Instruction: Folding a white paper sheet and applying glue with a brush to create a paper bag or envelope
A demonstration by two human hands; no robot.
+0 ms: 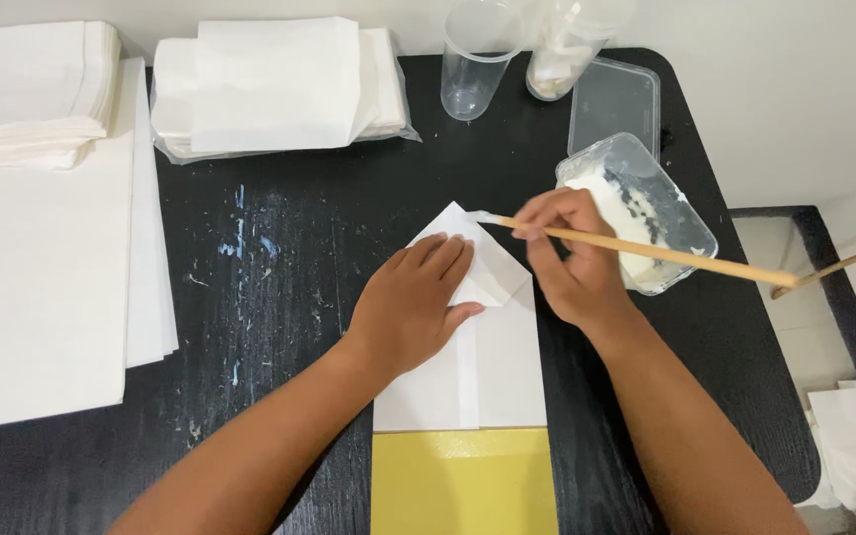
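Your left hand [411, 305] is pressing flat, fingers spread, on the folded white paper [487, 347]. Your right hand [572, 260] is gripping 1 wooden brush [646, 250], its tip touching the paper's point.

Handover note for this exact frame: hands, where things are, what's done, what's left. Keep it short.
Left hand: flat, palm down, pressing the folded white paper bag on the black table.
Right hand: holding a wooden-handled brush, tip at the bag's pointed top fold.
Glue tub: open, to the right of the bag, white paste inside; its lid lies behind it.
Yellow sheet: under the bag's near end.
Done: bag body folded with a centre seam, top corners folded to a point.
Left: paste on the top fold appears unfinished; flat paper stacks wait at left.
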